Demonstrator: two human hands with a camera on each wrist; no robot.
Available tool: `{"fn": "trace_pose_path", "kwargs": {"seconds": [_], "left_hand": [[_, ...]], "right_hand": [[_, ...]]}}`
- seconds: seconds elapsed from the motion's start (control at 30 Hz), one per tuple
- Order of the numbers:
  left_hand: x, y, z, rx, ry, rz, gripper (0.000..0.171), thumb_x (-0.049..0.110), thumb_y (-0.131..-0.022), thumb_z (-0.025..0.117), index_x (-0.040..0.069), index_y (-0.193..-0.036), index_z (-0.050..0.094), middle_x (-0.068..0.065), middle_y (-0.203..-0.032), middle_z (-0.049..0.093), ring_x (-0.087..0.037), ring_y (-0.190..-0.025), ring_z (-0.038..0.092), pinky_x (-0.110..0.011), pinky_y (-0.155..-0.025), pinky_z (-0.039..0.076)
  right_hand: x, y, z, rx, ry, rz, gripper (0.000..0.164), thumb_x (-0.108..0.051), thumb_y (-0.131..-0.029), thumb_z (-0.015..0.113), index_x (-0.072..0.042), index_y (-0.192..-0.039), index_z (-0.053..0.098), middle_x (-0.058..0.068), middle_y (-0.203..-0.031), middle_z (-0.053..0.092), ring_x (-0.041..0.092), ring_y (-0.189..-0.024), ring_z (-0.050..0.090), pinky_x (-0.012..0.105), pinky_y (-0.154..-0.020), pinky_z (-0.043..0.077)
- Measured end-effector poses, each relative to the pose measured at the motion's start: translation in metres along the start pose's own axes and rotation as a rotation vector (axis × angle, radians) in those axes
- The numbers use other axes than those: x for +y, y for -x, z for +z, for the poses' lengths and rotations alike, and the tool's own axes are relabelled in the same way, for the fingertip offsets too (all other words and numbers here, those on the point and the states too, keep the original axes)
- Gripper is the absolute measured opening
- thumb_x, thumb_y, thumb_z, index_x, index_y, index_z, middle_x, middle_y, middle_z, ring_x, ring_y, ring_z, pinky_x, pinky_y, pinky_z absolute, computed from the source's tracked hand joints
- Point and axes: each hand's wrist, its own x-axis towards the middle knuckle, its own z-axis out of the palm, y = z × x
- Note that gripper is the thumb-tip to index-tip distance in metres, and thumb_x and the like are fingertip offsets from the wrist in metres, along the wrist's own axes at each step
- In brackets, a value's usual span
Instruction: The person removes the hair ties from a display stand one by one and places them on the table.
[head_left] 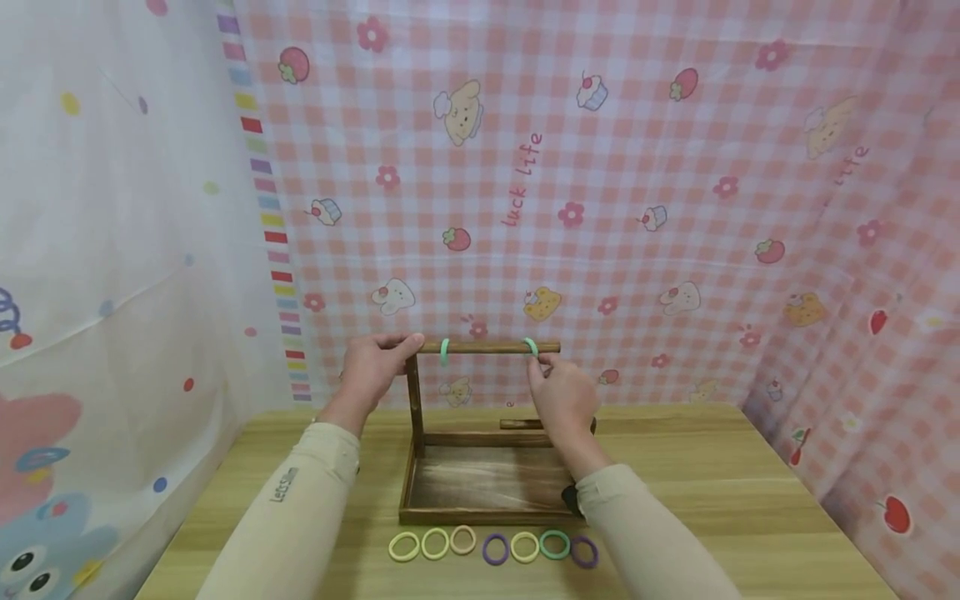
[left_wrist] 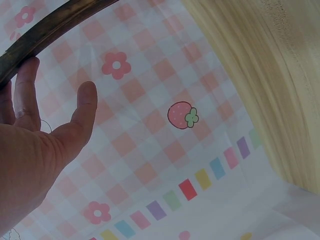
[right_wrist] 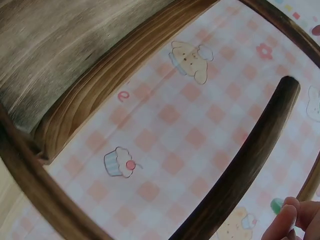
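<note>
A dark wooden rack (head_left: 435,515) has a tray base, a left post and a long top bar (head_left: 487,347). My left hand (head_left: 372,367) grips the corner where post and bar meet; in the left wrist view, fingers of that hand (left_wrist: 35,135) touch the wood and one stands away. A green ring (head_left: 445,352) hangs on the bar near the post. Towards the bar's free end, my right hand (head_left: 562,392) pinches a second green ring (head_left: 531,345), which is looped over the bar. Only a bit of green ring (right_wrist: 276,205) shows by the fingertips (right_wrist: 290,212) in the right wrist view.
Several loose rings, among them a yellow ring (head_left: 404,547), a pink ring (head_left: 462,540) and a purple ring (head_left: 496,549), lie in a row before the rack. A lower bar (head_left: 520,424) juts left behind my right hand. Patterned cloth (head_left: 637,167) hangs behind the table (head_left: 697,492).
</note>
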Motion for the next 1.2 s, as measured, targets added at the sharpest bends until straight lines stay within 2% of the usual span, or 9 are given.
{"fn": "trace_pose_path", "kwargs": {"seconds": [0.27, 0.5, 0.7, 0.8, 0.97, 1.2], "left_hand": [[-0.002, -0.003, 0.000, 0.007, -0.007, -0.002, 0.057, 0.055, -0.100, 0.072, 0.017, -0.142, 0.070, -0.010, -0.144, 0.069, -0.032, -0.118, 0.076, -0.057, -0.120, 0.046], [-0.001, -0.001, -0.001, 0.003, -0.011, -0.006, 0.057, 0.055, -0.100, 0.072, 0.017, -0.142, 0.070, -0.009, -0.143, 0.069, -0.032, -0.119, 0.076, -0.058, -0.120, 0.047], [0.000, -0.001, -0.001, 0.003, -0.011, -0.004, 0.057, 0.055, -0.100, 0.072, 0.016, -0.142, 0.070, -0.010, -0.143, 0.070, -0.032, -0.118, 0.076, -0.056, -0.119, 0.048], [0.000, -0.001, -0.001, 0.000, -0.016, -0.002, 0.058, 0.055, -0.101, 0.071, 0.016, -0.143, 0.069, -0.010, -0.144, 0.069, -0.032, -0.118, 0.076, -0.056, -0.118, 0.048], [0.001, -0.001, -0.001, 0.000, -0.015, 0.000, 0.056, 0.053, -0.101, 0.071, 0.015, -0.142, 0.069, -0.010, -0.143, 0.070, -0.032, -0.118, 0.076, -0.055, -0.118, 0.049], [0.002, 0.003, -0.001, 0.005, -0.012, 0.013, 0.055, 0.051, -0.103, 0.070, 0.014, -0.143, 0.069, -0.012, -0.144, 0.069, -0.033, -0.118, 0.076, -0.055, -0.118, 0.049]], "right_hand": [[0.012, -0.003, -0.006, 0.009, 0.036, 0.030, 0.027, -0.039, -0.099, 0.073, -0.016, -0.104, 0.087, 0.003, -0.077, 0.081, 0.030, -0.062, 0.071, 0.037, -0.050, 0.043], [0.023, -0.006, -0.012, 0.002, 0.008, 0.049, 0.027, -0.035, -0.100, 0.071, -0.013, -0.109, 0.085, 0.006, -0.080, 0.082, 0.028, -0.059, 0.070, 0.029, -0.045, 0.035], [0.034, -0.008, -0.015, 0.023, 0.044, 0.049, 0.026, -0.037, -0.100, 0.071, -0.016, -0.108, 0.085, 0.005, -0.082, 0.082, 0.030, -0.065, 0.071, 0.034, -0.054, 0.037], [0.041, -0.007, -0.016, 0.039, 0.023, 0.034, 0.026, -0.034, -0.100, 0.072, -0.014, -0.109, 0.085, 0.007, -0.081, 0.082, 0.029, -0.063, 0.071, 0.033, -0.053, 0.040], [0.050, -0.004, -0.018, 0.071, -0.002, 0.008, 0.025, -0.031, -0.099, 0.074, -0.010, -0.107, 0.085, 0.009, -0.077, 0.080, 0.027, -0.056, 0.069, 0.028, -0.045, 0.037], [0.057, 0.001, -0.024, 0.067, 0.007, -0.015, 0.022, -0.030, -0.097, 0.075, -0.012, -0.104, 0.085, 0.007, -0.078, 0.081, 0.029, -0.061, 0.071, 0.031, -0.049, 0.037]]}}
